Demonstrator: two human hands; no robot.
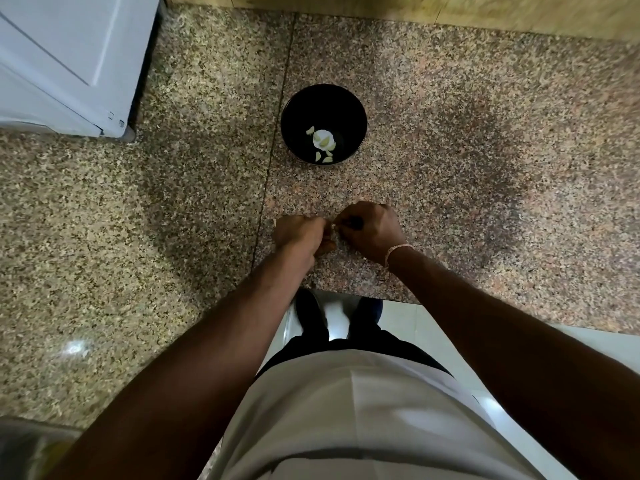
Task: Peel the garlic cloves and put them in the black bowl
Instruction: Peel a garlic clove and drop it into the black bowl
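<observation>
The black bowl (323, 98) stands on the speckled granite counter (450, 133), a little beyond my hands. Several pale peeled garlic cloves (325, 142) lie in its bottom. My left hand (300, 233) and my right hand (371, 232) meet just above the counter's front part, fingers curled toward each other. Between the fingertips a small white bit of a garlic clove (332, 227) shows; both hands pinch it. Most of the clove is hidden by the fingers.
A white appliance (65, 60) fills the back left corner of the counter. A wooden strip (415, 8) runs along the far edge. The counter's front edge lies just behind my wrists, with my feet and pale floor tiles (433, 327) below.
</observation>
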